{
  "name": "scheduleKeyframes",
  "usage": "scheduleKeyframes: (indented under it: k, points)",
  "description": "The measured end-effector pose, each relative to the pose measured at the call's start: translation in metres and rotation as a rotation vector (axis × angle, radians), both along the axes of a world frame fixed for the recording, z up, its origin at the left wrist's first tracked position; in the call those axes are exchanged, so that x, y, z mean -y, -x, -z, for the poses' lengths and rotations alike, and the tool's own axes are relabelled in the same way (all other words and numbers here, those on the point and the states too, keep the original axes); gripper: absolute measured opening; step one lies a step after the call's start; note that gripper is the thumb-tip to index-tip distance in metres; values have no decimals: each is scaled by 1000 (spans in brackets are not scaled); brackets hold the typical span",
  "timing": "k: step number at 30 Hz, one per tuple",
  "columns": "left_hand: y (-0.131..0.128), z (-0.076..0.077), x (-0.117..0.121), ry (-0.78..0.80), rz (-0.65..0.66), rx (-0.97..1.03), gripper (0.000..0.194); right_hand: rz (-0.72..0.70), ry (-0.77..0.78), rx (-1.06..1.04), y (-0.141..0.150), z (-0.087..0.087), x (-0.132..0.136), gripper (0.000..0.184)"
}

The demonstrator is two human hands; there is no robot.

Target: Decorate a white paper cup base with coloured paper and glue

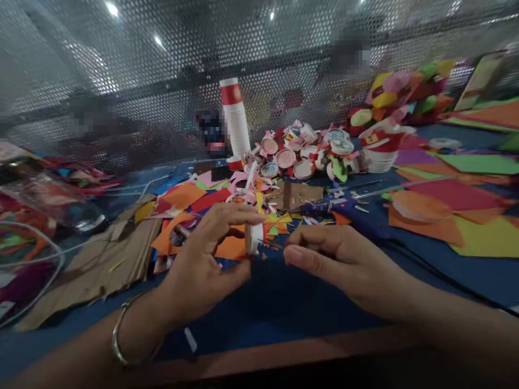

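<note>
My left hand (214,251), a metal bangle at its wrist, is curved open over the table, thumb and fingers apart. In the gap between them a short cut-off paper cup base (254,239) stands on its side, white with a bit of red. The fingers are close around it, but I cannot tell whether they touch it. To its right, my right hand (336,256) is closed, thumb and fingertips pressed together; anything in the pinch is too small or hidden to name. Behind the hands lie orange paper pieces (182,197) and small scraps. A blue glue gun (344,208) with a red light rests beyond my right hand.
A tall stack of paper cups (236,127) stands at the back, beside a heap of cut cup bases (286,158). Cardboard (97,265) lies left, coloured sheets (462,200) right. A black cable (441,275) crosses the blue table; perforated metal (162,97) rises behind.
</note>
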State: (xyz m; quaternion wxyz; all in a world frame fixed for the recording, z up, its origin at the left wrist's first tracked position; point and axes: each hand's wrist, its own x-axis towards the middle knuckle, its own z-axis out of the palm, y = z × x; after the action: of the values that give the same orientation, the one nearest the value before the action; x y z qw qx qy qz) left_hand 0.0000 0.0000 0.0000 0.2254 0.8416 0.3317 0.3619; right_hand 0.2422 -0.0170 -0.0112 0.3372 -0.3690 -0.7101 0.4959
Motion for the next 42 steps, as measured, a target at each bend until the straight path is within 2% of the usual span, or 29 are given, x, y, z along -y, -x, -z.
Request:
scheduleKeyframes:
  k: [12, 19, 22, 27, 31, 33, 37, 42]
  points:
    - [-1, 0, -2, -1, -12, -18, 67, 20, -27, 64, -3, 2, -6, 47]
    - [-1, -1, -2, 28, -6, -13, 67, -4, -26, 16, -2, 4, -5, 42]
    - [-2, -1, -2, 195, 20, 61, 59, -15, 13, 3, -3, 4, -6, 43]
    - [-4, -4, -4, 753, 3, 262, 42, 10, 73, -36, -5, 2, -8, 44]
    - [-9, -7, -4, 1056, 67, 444, 22, 92, 18, -60, -4, -1, -10, 38]
    - [-11, -7, -4, 1145, 85, 514, 17, 120, -55, -16, -2, -1, -9, 33]
    - [-15, -10, -2, 1239, 70, 623, 19, 162, -157, 71, 0, 0, -6, 29]
    - [-17, -11, 1, 1290, 80, 619, 20, 221, -148, -15, 2, 0, -6, 28]
